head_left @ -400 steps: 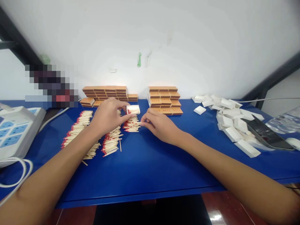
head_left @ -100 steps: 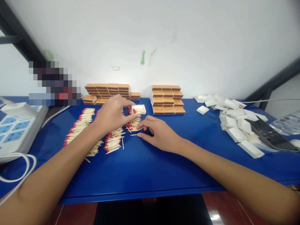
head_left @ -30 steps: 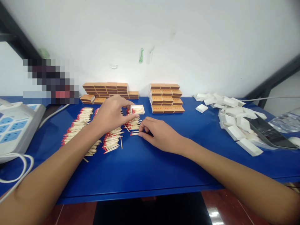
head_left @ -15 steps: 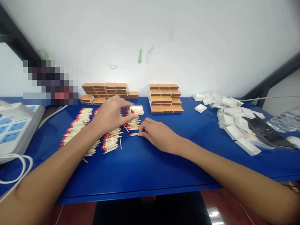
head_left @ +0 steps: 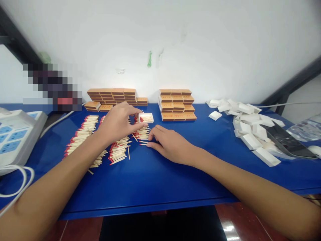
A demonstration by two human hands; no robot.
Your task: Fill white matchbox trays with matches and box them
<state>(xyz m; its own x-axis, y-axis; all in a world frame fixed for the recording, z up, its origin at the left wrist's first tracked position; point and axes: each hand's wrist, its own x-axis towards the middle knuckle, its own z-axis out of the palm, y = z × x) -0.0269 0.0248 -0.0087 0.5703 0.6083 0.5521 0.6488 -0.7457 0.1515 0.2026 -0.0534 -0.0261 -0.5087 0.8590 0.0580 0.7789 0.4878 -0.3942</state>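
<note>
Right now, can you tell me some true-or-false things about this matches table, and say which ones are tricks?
1. The table is blue. True.
2. The long row of matches has green heads. False: the heads are red.
3. The right hand has its fingers down at the small heap of matches. True.
4. The pile of white trays lies right beside the left hand. False: it lies far off to the right, by the phone.
5. The brown matchboxes are stacked at the back, against the wall. True.
</note>
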